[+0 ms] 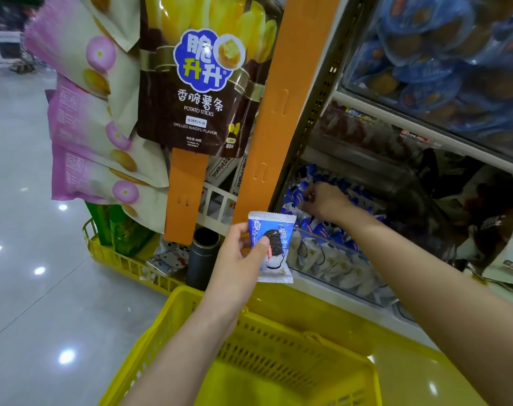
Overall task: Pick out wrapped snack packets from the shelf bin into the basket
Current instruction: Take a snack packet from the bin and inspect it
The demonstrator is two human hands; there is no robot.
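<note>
My left hand (239, 259) holds a blue-and-white wrapped cookie packet (274, 244) upright, thumb across its front, above the far rim of the yellow basket (331, 347). The basket sits low in front of me and looks empty where its floor shows. My right hand (322, 200) reaches into the clear-fronted shelf bin (337, 268), its fingers down among several blue-and-white packets (322, 230). Whether those fingers grip a packet is hidden.
An orange hanging strip (278, 112) with a brown potato-stick bag (202, 77) and pink snack bags (82, 127) hangs left of the bin. A yellow floor rack (123, 262) holds a dark tube and a phone. Blue tubs fill the upper shelf (439, 54). Tiled floor lies left.
</note>
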